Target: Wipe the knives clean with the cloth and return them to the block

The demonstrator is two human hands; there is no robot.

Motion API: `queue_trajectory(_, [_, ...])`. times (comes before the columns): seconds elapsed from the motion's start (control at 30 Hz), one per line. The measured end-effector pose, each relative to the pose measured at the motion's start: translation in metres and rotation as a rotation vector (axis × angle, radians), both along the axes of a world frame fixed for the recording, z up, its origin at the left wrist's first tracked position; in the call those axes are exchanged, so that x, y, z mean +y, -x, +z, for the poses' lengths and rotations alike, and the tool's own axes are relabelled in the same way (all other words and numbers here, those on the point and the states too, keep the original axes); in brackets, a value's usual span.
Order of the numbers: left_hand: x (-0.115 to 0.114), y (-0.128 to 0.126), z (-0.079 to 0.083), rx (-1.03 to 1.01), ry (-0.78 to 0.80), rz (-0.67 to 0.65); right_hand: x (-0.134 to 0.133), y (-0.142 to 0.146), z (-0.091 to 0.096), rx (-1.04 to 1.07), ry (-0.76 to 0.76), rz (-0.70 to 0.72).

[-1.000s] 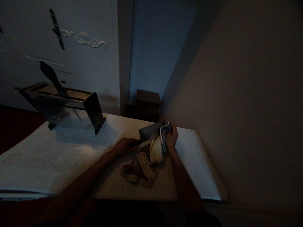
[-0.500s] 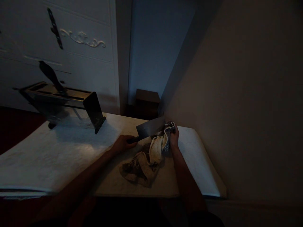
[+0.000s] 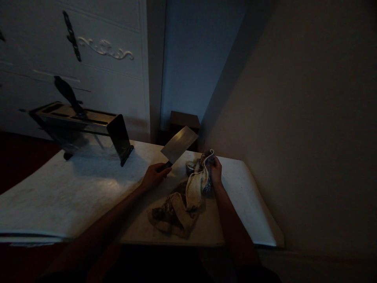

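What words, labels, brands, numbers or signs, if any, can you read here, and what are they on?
None can be read anywhere in this dim picture.
Cleaver in the left hand: no lettering can be made out.
Cloth in the right hand: dark and pale areas, no legible text.
Knife holder: too dark to tell whether it bears a small mark.
Door: a raised scroll ornament, not writing.
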State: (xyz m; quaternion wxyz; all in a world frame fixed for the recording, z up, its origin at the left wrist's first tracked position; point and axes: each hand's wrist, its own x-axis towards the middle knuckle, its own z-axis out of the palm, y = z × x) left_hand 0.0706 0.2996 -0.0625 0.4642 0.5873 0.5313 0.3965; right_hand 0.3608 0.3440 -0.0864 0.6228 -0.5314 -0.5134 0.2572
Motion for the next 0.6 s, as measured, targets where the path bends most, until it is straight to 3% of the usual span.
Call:
queue_trajectory(0.13, [-0.002, -0.002, -0.001, -0.032, 0.014, 0.018, -0.009, 0.014, 0.007, 0.027, 0.001, -0.045])
queue_trajectory(0.3, [-0.006, -0.006, -0.004, -0.029, 0.011, -0.031, -0.027, 0.038, 0.014, -0.052, -0.080, 0.035])
queue_trajectory(0.5, [-0.006, -0.009, -0.011, 0.108, -0.162, -0.025, -0.047, 0.061, 0.016, -0.446, -0.305, 0.115])
queue_trajectory(0.6, [-0.005, -0.010, -0.017, 0.176, -0.198, -0.033, -0.052, 0.072, 0.017, -0.596, -0.315, 0.177])
